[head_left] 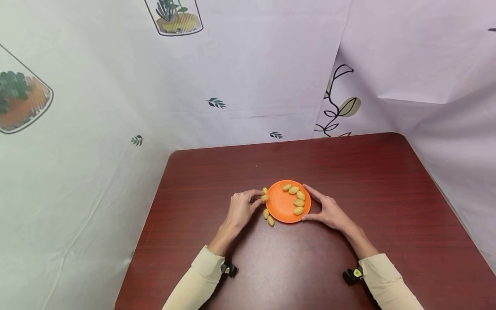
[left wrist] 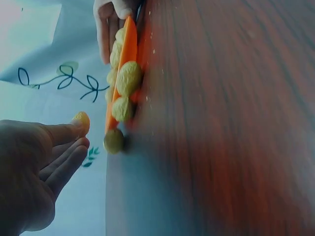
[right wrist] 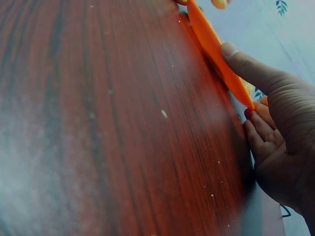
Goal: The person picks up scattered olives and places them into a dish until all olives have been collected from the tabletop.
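Observation:
An orange plate (head_left: 280, 206) lies on the table. Several wrinkled, tan-yellow oval pieces, which look like nuts in their shells, form a curve along its right half, one of them an oval piece (head_left: 298, 211) at the near end. My left hand (head_left: 241, 209) is by the plate's left rim and pinches another oval piece (left wrist: 81, 123) between thumb and fingertips, raised off the table in the left wrist view. Loose beside that rim lie a nearer pair of oval pieces (head_left: 270, 221) and a farther oval piece (head_left: 265, 190). With thumb and fingers spread, my right hand (head_left: 329, 211) holds the plate's right edge.
The dark red wooden table (head_left: 217, 172) has rounded far corners. White patterned cloth (head_left: 248, 77) hangs behind it and along the sides. A small black device (head_left: 229, 270) is strapped at the left wrist, another black device (head_left: 351, 276) at the right. Tiny crumbs speckle the tabletop.

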### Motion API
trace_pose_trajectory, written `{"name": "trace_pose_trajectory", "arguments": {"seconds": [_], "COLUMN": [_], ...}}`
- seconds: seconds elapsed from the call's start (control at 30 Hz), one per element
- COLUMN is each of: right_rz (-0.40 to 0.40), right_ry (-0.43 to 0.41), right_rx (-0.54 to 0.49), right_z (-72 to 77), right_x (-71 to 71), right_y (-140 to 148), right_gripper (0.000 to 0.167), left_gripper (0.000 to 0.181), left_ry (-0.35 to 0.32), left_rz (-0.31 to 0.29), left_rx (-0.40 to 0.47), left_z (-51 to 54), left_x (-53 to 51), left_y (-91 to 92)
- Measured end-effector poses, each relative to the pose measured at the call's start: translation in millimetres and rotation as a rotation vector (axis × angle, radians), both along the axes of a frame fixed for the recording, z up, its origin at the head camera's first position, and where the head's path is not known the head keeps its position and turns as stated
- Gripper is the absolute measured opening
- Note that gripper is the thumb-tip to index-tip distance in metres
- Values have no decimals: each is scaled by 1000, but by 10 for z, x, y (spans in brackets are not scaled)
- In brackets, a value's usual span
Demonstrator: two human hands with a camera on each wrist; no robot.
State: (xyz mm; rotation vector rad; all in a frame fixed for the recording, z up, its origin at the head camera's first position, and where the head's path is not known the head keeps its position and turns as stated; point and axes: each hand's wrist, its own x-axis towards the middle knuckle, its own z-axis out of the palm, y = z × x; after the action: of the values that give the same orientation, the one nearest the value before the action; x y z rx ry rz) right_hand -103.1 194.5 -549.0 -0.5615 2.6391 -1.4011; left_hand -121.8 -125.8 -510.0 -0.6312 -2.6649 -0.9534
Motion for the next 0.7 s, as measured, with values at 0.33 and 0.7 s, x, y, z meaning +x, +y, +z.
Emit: {"name": "trace_pose_trajectory", "arguments": {"seconds": [0.33, 0.7], "right_rz": [3, 1], "right_ry": [0, 10], "right_rx": [-2, -11], "right_z": [-23, -25], "right_x": [-1, 5], "right_y": [-1, 4], "right_gripper": [108, 107], "left_gripper": [15, 15], "left_ry": [-47, -74], "left_rz": [-61, -60], "left_rx": [-3, -73], "left_z": [-77, -167], "left_x": [-81, -171], "left_y": [370, 635]}}
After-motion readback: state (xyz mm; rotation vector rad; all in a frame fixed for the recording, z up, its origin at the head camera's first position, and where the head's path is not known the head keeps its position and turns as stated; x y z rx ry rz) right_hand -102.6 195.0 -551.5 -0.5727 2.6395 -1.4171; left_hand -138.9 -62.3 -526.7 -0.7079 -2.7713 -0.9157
